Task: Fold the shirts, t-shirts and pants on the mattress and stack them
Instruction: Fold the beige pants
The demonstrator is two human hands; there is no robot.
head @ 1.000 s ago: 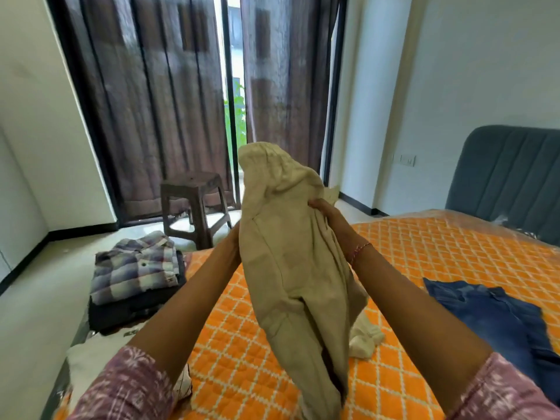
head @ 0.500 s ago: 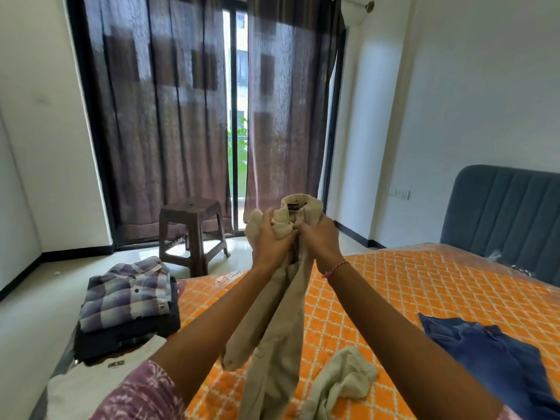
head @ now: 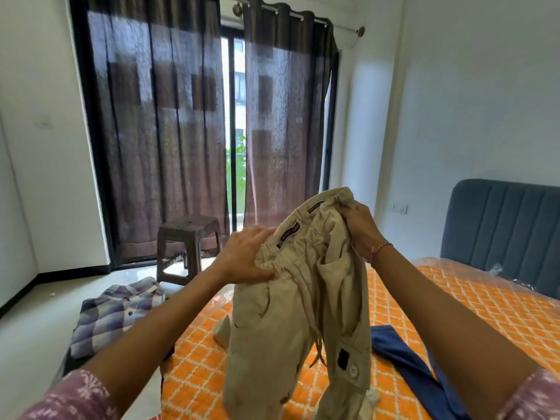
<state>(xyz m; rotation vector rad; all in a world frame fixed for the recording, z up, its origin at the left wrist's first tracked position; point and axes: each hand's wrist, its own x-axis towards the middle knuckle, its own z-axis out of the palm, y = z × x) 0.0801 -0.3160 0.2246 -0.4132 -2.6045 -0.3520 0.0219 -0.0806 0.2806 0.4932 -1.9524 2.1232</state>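
Note:
I hold a pair of beige pants [head: 291, 322] up in the air over the orange quilted mattress [head: 472, 301]. My left hand [head: 245, 256] grips the waistband at its left side, and my right hand [head: 359, 228] clutches the waistband's upper right corner. The legs hang down toward the mattress, with a drawstring dangling in the middle. A folded plaid shirt [head: 116, 313] tops a stack at the mattress's left corner. A blue garment [head: 409, 359] lies crumpled on the mattress to the right, partly hidden by my right arm.
A dark plastic stool [head: 189, 244] stands on the floor by the curtained glass door [head: 212, 131]. A blue padded headboard [head: 503, 234] rises at the right. The white floor lies left of the mattress.
My hands have moved apart, spreading the bunched waistband open so that the front of the pants faces me. The view has tilted upward.

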